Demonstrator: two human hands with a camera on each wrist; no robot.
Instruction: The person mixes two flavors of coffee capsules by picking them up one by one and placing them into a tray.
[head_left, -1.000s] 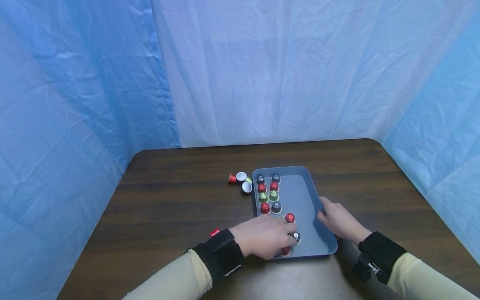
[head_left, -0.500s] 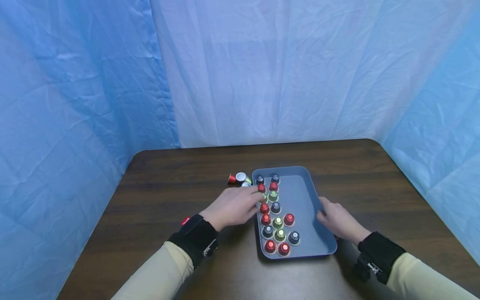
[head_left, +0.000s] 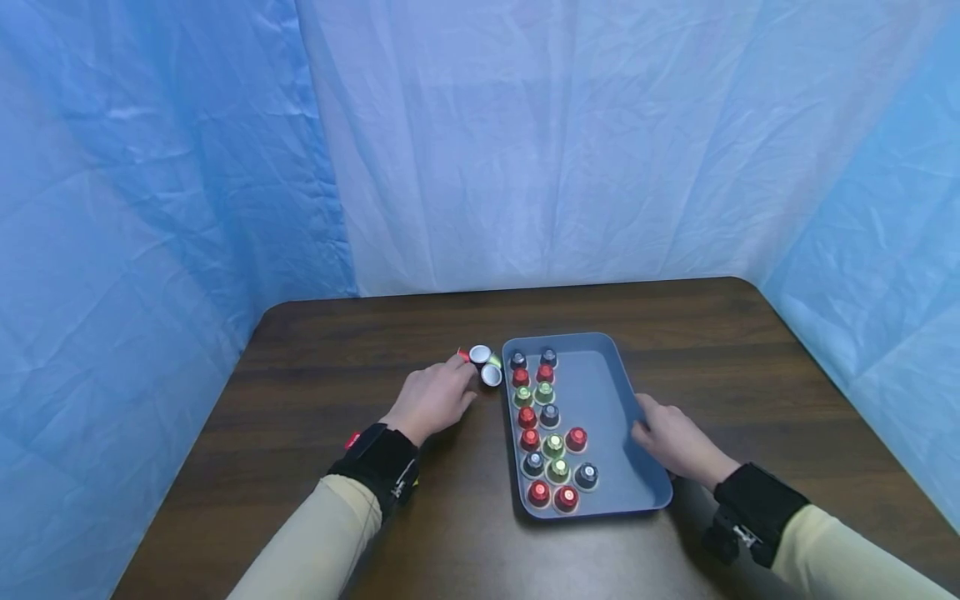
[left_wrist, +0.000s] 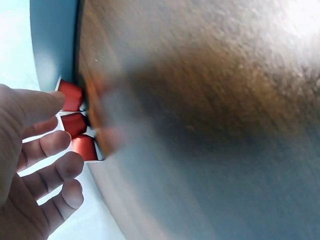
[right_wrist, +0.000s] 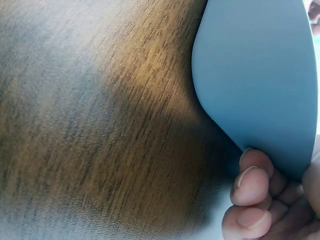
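Note:
My left hand [head_left: 433,393] is over the table beside a small cluster of coffee capsules at the tray's left side. Nothing is held between its loosely bent fingers. The cluster has capsules lying with a white lid [head_left: 491,376] showing, and a red capsule [head_left: 463,355] partly behind my fingertips. Close up in the left wrist view, a red capsule [left_wrist: 73,96] lies by a fingertip, with two more red ones beside it. My right hand [head_left: 681,439] grips the right edge of the blue-grey tray [head_left: 615,417], with the thumb on the inner side and fingers outside. Red, green and dark capsules [head_left: 554,446] stand in the tray.
The capsules in the tray form rows along its left half; the right half shows bare tray floor. A dark wooden table [head_left: 337,375] lies under everything. Blue sheets [head_left: 487,150] hang behind and at both sides of the table.
My left hand has moved from the tray's near end, back and left, to the loose capsules outside it. Capsules it covered before now show in the tray. My right hand stays on the edge.

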